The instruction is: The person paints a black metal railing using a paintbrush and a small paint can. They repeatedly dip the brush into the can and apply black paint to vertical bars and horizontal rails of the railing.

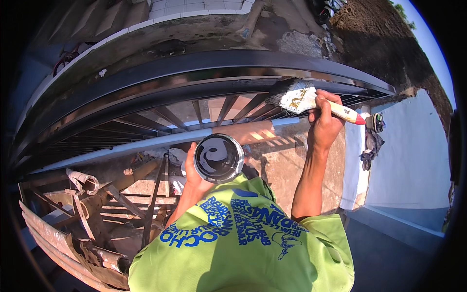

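Note:
In my right hand (pixel 325 122) is a wide paintbrush (pixel 301 98) with a pale wooden handle, red at the tip. Its dark, paint-loaded bristles lie against a dark metal rail (pixel 233 87) of the fence, below the glossy top rail (pixel 204 60). My left hand (pixel 195 175) grips an open can of black paint (pixel 219 158) in front of my chest. Black paint shows inside it, and paint smears its rim. Thin metal bars (pixel 197 111) run down from the rails to a pale blue ledge (pixel 193 135).
Stacked bamboo poles and wooden boards (pixel 109 204) stand at lower left. A light blue wall (pixel 408 157) rises on the right, with a pair of shoes and dark cloth (pixel 372 142) on its top. Beyond the fence runs a tiled porch edge (pixel 178 15).

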Demonstrator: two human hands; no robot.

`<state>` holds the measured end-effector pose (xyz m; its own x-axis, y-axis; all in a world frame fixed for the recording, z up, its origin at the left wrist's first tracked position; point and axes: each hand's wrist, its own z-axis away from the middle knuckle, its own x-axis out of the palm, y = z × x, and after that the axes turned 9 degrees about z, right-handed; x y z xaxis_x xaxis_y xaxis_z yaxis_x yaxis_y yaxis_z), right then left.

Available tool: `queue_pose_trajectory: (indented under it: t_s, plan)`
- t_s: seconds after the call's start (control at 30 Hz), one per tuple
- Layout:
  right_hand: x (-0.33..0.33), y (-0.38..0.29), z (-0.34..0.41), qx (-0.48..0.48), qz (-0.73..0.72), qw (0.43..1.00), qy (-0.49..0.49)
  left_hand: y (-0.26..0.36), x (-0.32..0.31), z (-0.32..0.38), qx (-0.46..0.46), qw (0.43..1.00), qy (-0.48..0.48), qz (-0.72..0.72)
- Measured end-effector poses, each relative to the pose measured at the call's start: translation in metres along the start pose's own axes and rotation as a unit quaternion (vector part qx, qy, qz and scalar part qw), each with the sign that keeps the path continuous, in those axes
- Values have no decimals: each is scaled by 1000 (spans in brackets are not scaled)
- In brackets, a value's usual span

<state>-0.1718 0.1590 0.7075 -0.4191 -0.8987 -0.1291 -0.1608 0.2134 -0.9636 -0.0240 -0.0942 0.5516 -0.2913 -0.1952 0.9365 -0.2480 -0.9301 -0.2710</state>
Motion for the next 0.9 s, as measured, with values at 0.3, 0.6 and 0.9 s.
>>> queue_pose_trajectory:
  t_s: [0.3,0.6,0.9]
  plan:
    - [-9,24,-9,-30,35,999,-28,-26,15,-23,2,992,98,-83]
    - [-86,5,-60,-4,-29,995,98,-51,12,-43,-28,994,55,-91]
    - [11,38,-7,-9,-64,991,-118,-68,27,-50,63,970,116,-205]
